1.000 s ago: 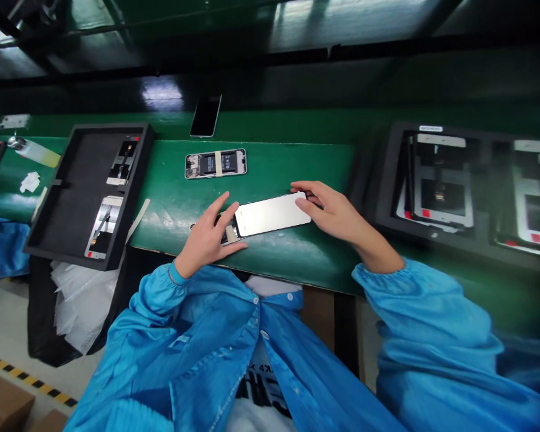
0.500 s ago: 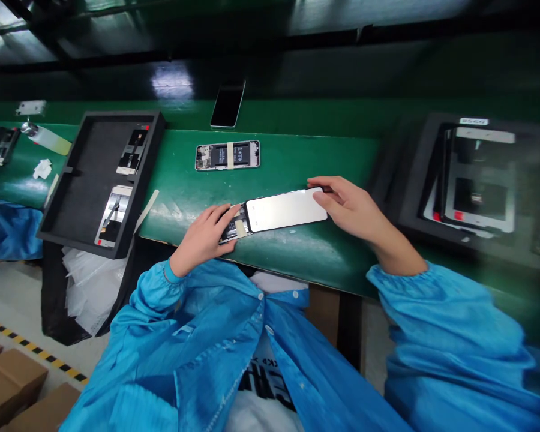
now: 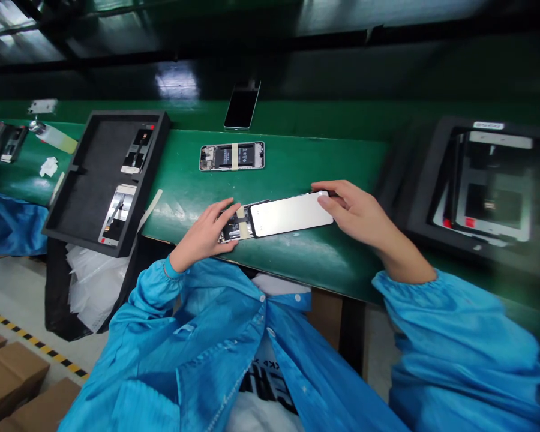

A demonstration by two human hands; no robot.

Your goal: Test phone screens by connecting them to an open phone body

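Observation:
At the near edge of the bench, my left hand (image 3: 202, 231) grips an opened phone body (image 3: 244, 225) at its left end, thumb on the near side and fingers over the far side. Its inner parts and a strip of pale tape show. My right hand (image 3: 348, 210) pinches the right end of a phone screen (image 3: 291, 213), bright white face up with a thin black border. The screen lies slanted over the right part of the phone body; whether the two touch there is hidden. Another opened phone (image 3: 232, 156), taped across its battery, lies just beyond.
A dark-faced phone (image 3: 242, 105) rests farther back. To the left, a black foam tray (image 3: 99, 144) holds two phone screens, with a bottle (image 3: 56, 138) beyond it. Stacked black trays (image 3: 425, 180) with screens stand right. A blue sleeve (image 3: 11, 222) shows far left.
The view has shifted slightly, moving the bench things rightward in the picture. My left fingers have drawn back a little, baring more of the phone body. Both hands keep their hold.

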